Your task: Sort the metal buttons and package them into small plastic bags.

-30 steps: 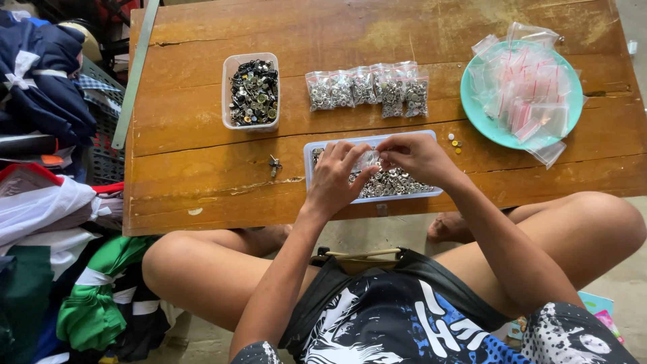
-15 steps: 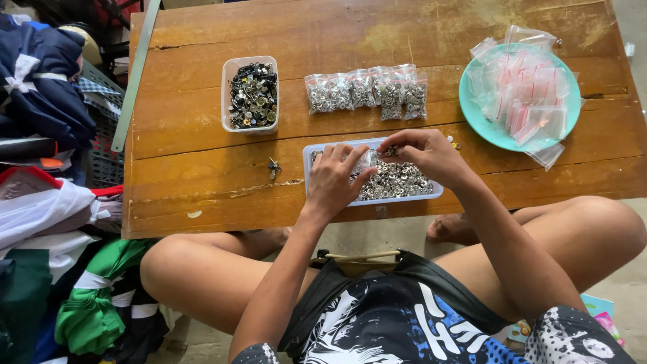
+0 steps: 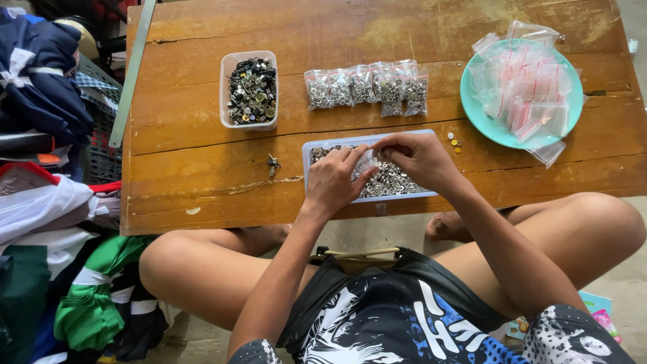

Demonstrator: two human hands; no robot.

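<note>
A small clear bag is pinched between the fingertips of the left hand and the right hand, both closed on it, just above the shallow tray of silver fasteners at the near edge of the wooden worktop. The filling or closing of the bag appears to be the step in hand. A steady grip at the bag's mouth would be called for next, so that nothing is spilled, before it is laid with the filled bags beyond the tray.
</note>
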